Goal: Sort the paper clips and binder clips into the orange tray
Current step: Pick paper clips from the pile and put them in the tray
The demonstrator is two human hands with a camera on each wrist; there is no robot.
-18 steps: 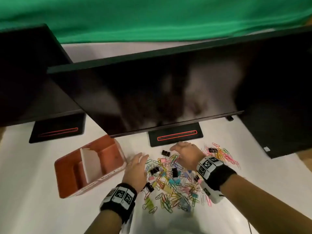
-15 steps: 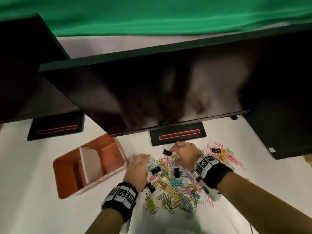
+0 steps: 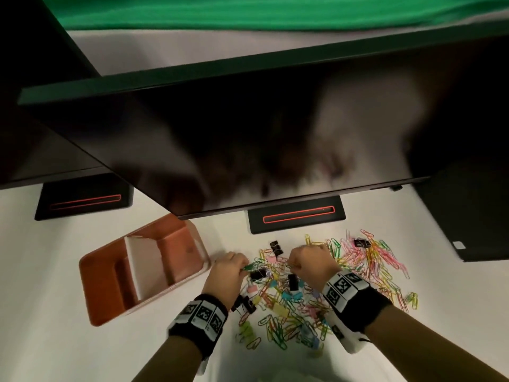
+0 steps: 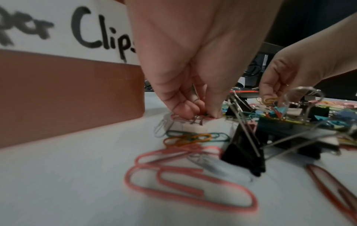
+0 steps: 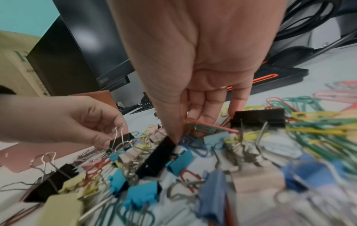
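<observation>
A pile of coloured paper clips and binder clips (image 3: 303,296) lies on the white table. The orange tray (image 3: 104,315) stands to its left, split by a white divider. Its wall (image 4: 67,94) bears a label that ends in "Clips". My left hand (image 3: 243,267) pinches a green paper clip (image 3: 250,267) at the pile's left edge, beside a black binder clip (image 3: 259,274). My right hand (image 3: 292,264) is curled over the pile's far middle. In the left wrist view its fingertips (image 4: 270,94) pinch a paper clip (image 4: 271,100). In the right wrist view its thumb (image 5: 176,131) presses into the pile.
A large dark monitor (image 3: 275,139) overhangs the table, its stand (image 3: 296,215) just beyond the pile. A second monitor stand (image 3: 82,199) is behind the tray. A dark box (image 3: 468,216) stands at the right. More black binder clips (image 3: 276,248) lie scattered.
Both hands lay flatter over the pile before; now their fingers are curled and pinch clips. The left hand has shifted a little right into the pile's edge.
</observation>
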